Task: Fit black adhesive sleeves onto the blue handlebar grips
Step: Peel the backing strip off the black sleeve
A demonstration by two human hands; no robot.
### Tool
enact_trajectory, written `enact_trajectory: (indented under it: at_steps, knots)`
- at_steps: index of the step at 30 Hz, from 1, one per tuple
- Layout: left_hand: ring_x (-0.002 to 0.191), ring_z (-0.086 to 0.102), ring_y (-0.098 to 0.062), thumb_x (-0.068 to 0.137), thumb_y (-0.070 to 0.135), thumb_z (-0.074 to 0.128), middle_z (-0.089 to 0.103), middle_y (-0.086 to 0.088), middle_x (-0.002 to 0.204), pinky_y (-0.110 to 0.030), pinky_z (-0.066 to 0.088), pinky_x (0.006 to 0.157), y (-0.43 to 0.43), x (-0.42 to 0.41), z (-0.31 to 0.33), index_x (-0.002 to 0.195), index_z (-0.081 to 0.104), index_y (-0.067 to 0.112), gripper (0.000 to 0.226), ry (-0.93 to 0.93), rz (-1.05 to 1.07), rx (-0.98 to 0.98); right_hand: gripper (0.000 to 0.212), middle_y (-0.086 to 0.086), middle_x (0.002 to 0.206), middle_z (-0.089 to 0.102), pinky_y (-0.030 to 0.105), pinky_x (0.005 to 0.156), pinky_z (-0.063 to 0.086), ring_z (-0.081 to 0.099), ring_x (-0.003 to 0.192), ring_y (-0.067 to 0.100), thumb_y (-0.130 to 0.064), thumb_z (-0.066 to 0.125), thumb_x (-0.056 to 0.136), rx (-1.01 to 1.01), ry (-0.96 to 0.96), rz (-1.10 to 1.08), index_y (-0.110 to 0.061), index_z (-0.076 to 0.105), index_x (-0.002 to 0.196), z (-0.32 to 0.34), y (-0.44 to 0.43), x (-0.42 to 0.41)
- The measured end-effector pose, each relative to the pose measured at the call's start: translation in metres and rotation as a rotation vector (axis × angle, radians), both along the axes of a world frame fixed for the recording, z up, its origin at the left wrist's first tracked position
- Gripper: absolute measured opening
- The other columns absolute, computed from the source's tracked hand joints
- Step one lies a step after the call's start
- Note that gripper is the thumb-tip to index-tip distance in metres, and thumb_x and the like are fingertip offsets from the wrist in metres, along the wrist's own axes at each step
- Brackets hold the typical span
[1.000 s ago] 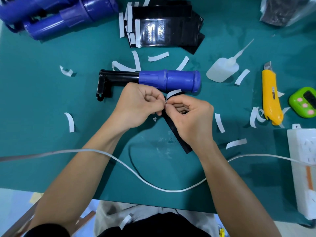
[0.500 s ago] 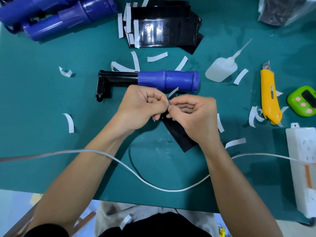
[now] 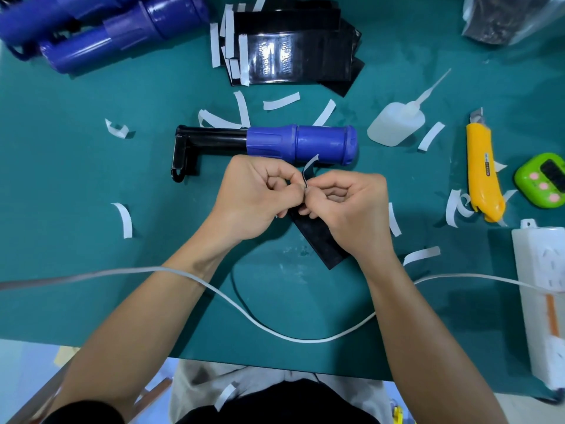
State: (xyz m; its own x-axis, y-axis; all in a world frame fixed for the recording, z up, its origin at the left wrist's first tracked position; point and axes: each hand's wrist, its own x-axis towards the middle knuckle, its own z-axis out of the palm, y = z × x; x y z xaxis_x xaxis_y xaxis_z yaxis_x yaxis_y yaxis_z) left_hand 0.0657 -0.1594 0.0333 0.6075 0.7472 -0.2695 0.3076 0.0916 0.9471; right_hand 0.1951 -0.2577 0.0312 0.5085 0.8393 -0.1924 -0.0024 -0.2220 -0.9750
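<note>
A blue handlebar grip (image 3: 301, 144) on a black bar (image 3: 214, 139) lies across the green mat, just beyond my hands. My left hand (image 3: 253, 197) and my right hand (image 3: 348, 206) meet fingertip to fingertip, both pinching the top edge of a black adhesive sleeve (image 3: 321, 240) that hangs down under my right palm. A white backing strip (image 3: 310, 163) sticks up from the pinch point. A stack of black sleeves (image 3: 293, 53) lies at the back centre. More blue grips (image 3: 101, 32) lie at the back left.
Several peeled white strips (image 3: 123, 220) litter the mat. A glue bottle (image 3: 397, 123), yellow utility knife (image 3: 483, 175), green timer (image 3: 544, 185) and white power strip (image 3: 541, 295) sit to the right. A white cable (image 3: 244, 310) crosses in front of my arms. A plastic bag (image 3: 507, 19) lies back right.
The sleeve has swung from a thin edge-on strip to show its flat face under my right hand. My fingers keep working its top edge, and the white strip stands higher.
</note>
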Motion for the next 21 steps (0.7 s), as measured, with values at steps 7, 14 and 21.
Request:
enact_trajectory:
  at_steps: [7, 14, 21]
  knots:
    - [0.039, 0.043, -0.011, 0.078, 0.011, 0.07, 0.056, -0.012, 0.046, -0.018, 0.037, 0.047, 0.0012, 0.0008, 0.0013, 0.064, 0.075, 0.03, 0.024, -0.016, 0.001, 0.001, 0.022, -0.001, 0.07, 0.077, 0.021, 0.06, 0.057, 0.077, 0.063, 0.017, -0.004, 0.071, 0.083, 0.013, 0.081, 0.018, -0.024, 0.077, 0.078, 0.0025, -0.0009, 0.0031]
    - [0.039, 0.04, -0.009, 0.076, 0.024, 0.072, 0.054, -0.01, 0.046, -0.017, 0.036, 0.047, -0.002, -0.0002, 0.0011, 0.069, 0.073, 0.024, 0.007, -0.034, -0.018, 0.037, 0.013, 0.004, 0.068, 0.076, 0.024, 0.057, 0.058, 0.075, 0.059, 0.018, -0.002, 0.069, 0.083, -0.017, 0.134, 0.061, -0.011, 0.078, 0.082, 0.0001, -0.0015, 0.0071]
    - [0.043, 0.036, -0.013, 0.082, 0.007, 0.073, 0.049, -0.013, 0.047, -0.018, 0.035, 0.048, -0.005, -0.0003, -0.0006, 0.07, 0.072, 0.022, 0.019, -0.007, -0.017, 0.093, 0.017, 0.006, 0.064, 0.074, 0.024, 0.056, 0.056, 0.071, 0.054, 0.015, -0.003, 0.063, 0.08, -0.041, 0.142, 0.065, -0.009, 0.078, 0.08, -0.0038, -0.0011, 0.0073]
